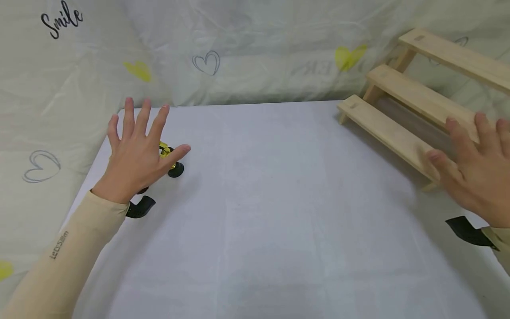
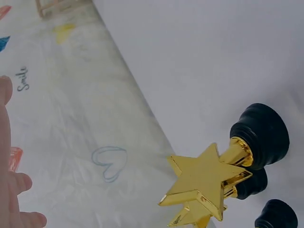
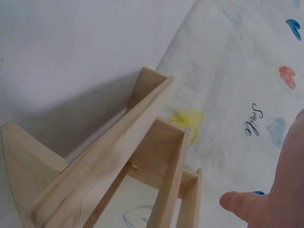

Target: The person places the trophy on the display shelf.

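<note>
In the head view my left hand point(image 1: 135, 157) hovers with fingers spread over the left side of the table. Below it, mostly hidden by the hand, are gold star trophies point(image 1: 175, 170) with black bases. The left wrist view shows a large gold star trophy point(image 2: 199, 175) in front of others, partly overlapping them. At the right, a three-step wooden shelf point(image 1: 388, 128) stands at an angle. My right hand point(image 1: 480, 175) is spread above its near end and holds nothing; whether it touches the wood I cannot tell.
A white cloth point(image 1: 263, 199) covers the table. Behind it and along the left hangs a pale sheet point(image 1: 259, 26) printed with hearts and lettering. Black pieces stick out at both wrists, near the left cuff point(image 1: 141, 207) and the right cuff point(image 1: 502, 239).
</note>
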A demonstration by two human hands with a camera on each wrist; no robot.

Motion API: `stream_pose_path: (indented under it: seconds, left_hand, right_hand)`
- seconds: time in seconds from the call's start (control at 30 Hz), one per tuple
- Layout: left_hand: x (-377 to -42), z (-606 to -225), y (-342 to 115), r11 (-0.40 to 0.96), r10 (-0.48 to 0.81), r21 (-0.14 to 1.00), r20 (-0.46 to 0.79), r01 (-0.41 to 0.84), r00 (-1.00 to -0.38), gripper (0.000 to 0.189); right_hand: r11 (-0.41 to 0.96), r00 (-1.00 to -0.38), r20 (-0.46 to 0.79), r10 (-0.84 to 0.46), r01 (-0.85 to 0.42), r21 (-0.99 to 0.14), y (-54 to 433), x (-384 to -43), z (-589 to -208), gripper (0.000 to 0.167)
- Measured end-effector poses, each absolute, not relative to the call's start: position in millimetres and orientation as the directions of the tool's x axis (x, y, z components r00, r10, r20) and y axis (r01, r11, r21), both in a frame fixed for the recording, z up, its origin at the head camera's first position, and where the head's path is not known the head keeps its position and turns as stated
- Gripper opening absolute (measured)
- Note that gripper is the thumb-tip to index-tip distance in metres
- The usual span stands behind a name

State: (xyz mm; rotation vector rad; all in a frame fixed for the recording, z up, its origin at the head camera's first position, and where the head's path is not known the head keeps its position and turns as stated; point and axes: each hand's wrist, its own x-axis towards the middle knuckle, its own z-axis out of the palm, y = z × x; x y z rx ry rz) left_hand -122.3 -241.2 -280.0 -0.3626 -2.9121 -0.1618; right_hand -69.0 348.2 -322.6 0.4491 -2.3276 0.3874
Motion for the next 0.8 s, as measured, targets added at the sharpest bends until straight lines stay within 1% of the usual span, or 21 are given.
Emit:
stream_pose_path:
  seconds: [0.03,0.07,0.1,0.17,0.2,0.23,0.27,0.3,0.33,0.37,0.43,0.47,0.57,0.6,0.63,0.67,0.7,0.8]
  left_hand:
    - [-125,-279,-238,0.963,0.238,0.079,0.209,0.259,-0.948,0.093]
    - [-128,-277,-236,0.960,0.247,0.078,0.209,0.268,-0.946,0.093]
    - [-130,-277,-233,0.958,0.256,0.076,0.211,0.277,-0.943,0.093]
    - [-136,-275,-227,0.954,0.272,0.071,0.210,0.292,-0.939,0.093]
    - [-139,-274,-225,0.951,0.280,0.069,0.214,0.301,-0.936,0.093]
    - [-141,-274,-223,0.947,0.290,0.070,0.226,0.312,-0.930,0.093]
    - [-143,-274,-221,0.944,0.298,0.068,0.240,0.323,-0.924,0.093]
    - [-146,-274,-219,0.941,0.306,0.066,0.253,0.332,-0.918,0.093]
    - [-147,-273,-217,0.939,0.312,0.063,0.262,0.338,-0.913,0.093]
    - [-149,-273,-215,0.936,0.318,0.061,0.274,0.346,-0.908,0.093]
    - [-152,-273,-211,0.931,0.330,0.057,0.291,0.361,-0.898,0.092]
    - [-154,-273,-210,0.929,0.335,0.055,0.294,0.366,-0.895,0.092]
    - [-160,-271,-203,0.924,0.347,0.053,0.298,0.378,-0.889,0.091]
    - [-162,-271,-201,0.924,0.347,0.054,0.291,0.377,-0.892,0.091]
    - [-164,-270,-199,0.924,0.349,0.055,0.285,0.378,-0.893,0.092]
    - [-166,-270,-197,0.925,0.348,0.058,0.275,0.377,-0.896,0.092]
    - [-168,-269,-195,0.924,0.349,0.061,0.266,0.377,-0.899,0.091]
    - [-174,-268,-188,0.920,0.359,0.067,0.253,0.387,-0.898,0.091]
  right_hand:
    - [0.886,-0.619,0.756,-0.212,-0.448,-0.118,349,-71,-326,0.068]
    - [0.891,-0.623,0.760,-0.182,-0.431,-0.140,348,-70,-325,0.069]
    - [0.896,-0.651,0.745,-0.144,-0.405,-0.181,347,-67,-323,0.078]
    - [0.885,-0.581,0.806,-0.113,-0.427,-0.184,348,-72,-328,0.077]
    - [0.884,-0.515,0.850,-0.116,-0.443,-0.148,348,-75,-331,0.077]
    - [0.889,-0.524,0.846,-0.097,-0.428,-0.163,348,-74,-330,0.080]
    - [0.890,-0.501,0.861,-0.087,-0.428,-0.159,348,-75,-331,0.080]
    - [0.890,-0.464,0.881,-0.091,-0.435,-0.137,349,-76,-332,0.078]
    - [0.896,-0.462,0.883,-0.083,-0.423,-0.137,349,-76,-332,0.078]
    - [0.906,-0.497,0.865,-0.075,-0.397,-0.149,351,-73,-330,0.080]
    - [0.922,-0.543,0.838,-0.052,-0.348,-0.169,354,-70,-328,0.084]
    - [0.925,-0.555,0.831,-0.042,-0.335,-0.177,356,-69,-328,0.085]
    - [0.925,-0.526,0.850,-0.025,-0.335,-0.180,362,-71,-331,0.086]
    - [0.922,-0.523,0.852,-0.014,-0.336,-0.191,364,-72,-332,0.087]
    - [0.919,-0.539,0.842,-0.007,-0.336,-0.207,367,-72,-333,0.088]
    - [0.915,-0.517,0.856,-0.006,-0.349,-0.204,368,-74,-335,0.089]
    - [0.913,-0.508,0.861,-0.003,-0.353,-0.205,370,-75,-336,0.089]
    - [0.913,-0.559,0.829,0.009,-0.333,-0.235,377,-75,-335,0.096]
